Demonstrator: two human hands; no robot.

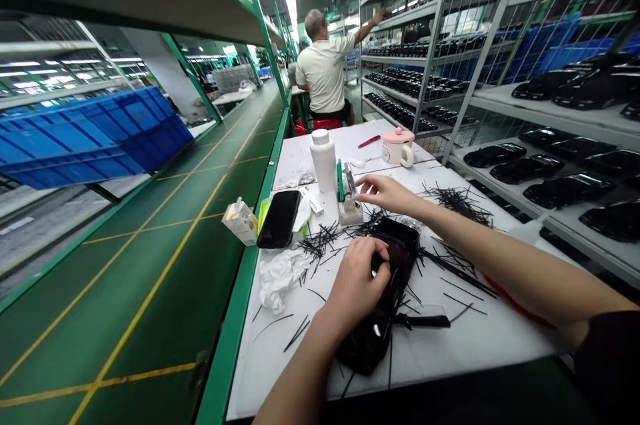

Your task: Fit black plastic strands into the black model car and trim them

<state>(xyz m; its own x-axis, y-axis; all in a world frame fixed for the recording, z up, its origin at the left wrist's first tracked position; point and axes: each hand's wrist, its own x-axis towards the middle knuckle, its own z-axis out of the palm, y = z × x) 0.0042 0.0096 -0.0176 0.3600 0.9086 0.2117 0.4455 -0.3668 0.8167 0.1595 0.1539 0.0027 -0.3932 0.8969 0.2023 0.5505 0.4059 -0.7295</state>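
My left hand [356, 284] is curled over a glossy black phone [398, 253] that lies on a white table mat [280, 352], and its fingers hide part of the phone's face. Thin black strips [320, 242] lie scattered around the phone, with a denser heap [459, 205] further right. My right hand [386, 194] hangs open above the mat, fingers spread, nearest to a small metal stand [349, 208] holding a green-handled tool. Nothing is in that hand.
A second black phone [279, 218], a white bottle [323, 160], a pink-lidded mug [399, 147] and crumpled white tissue [283, 278] stand on the bench. A green conveyor belt [165, 258] runs along the left. Shelves of black items [565, 178] rise to the right, and a seated person [324, 72] works ahead.
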